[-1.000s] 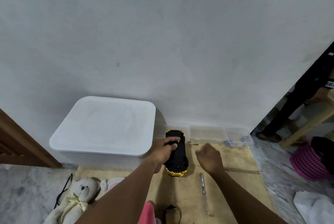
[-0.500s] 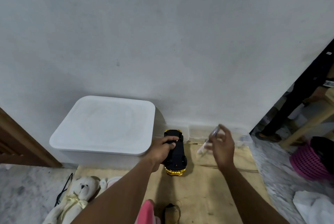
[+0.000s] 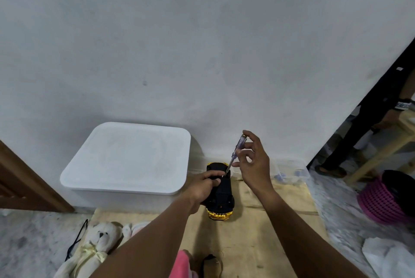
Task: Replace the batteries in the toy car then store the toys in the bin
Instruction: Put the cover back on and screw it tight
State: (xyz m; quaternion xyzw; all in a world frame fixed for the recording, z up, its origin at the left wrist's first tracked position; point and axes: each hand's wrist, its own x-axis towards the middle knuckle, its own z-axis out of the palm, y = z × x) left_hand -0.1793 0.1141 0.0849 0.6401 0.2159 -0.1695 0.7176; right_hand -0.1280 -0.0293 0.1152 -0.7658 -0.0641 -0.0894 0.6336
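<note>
A white bin with its lid on sits against the wall. Just to its right, the toy car lies belly up on a cardboard sheet. The left hand reaches forward and grips the car, fingers curled over its black underside. The right hand is raised above it and pinches a tilted screwdriver, whose tip meets the underside beside the left fingers.

left hand gripping toy car, right hand pinching screwdriver

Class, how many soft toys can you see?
2: a cream teddy bear bottom left; a pink-white plush beside it, partly behind the left forearm. More may be hidden.
</note>
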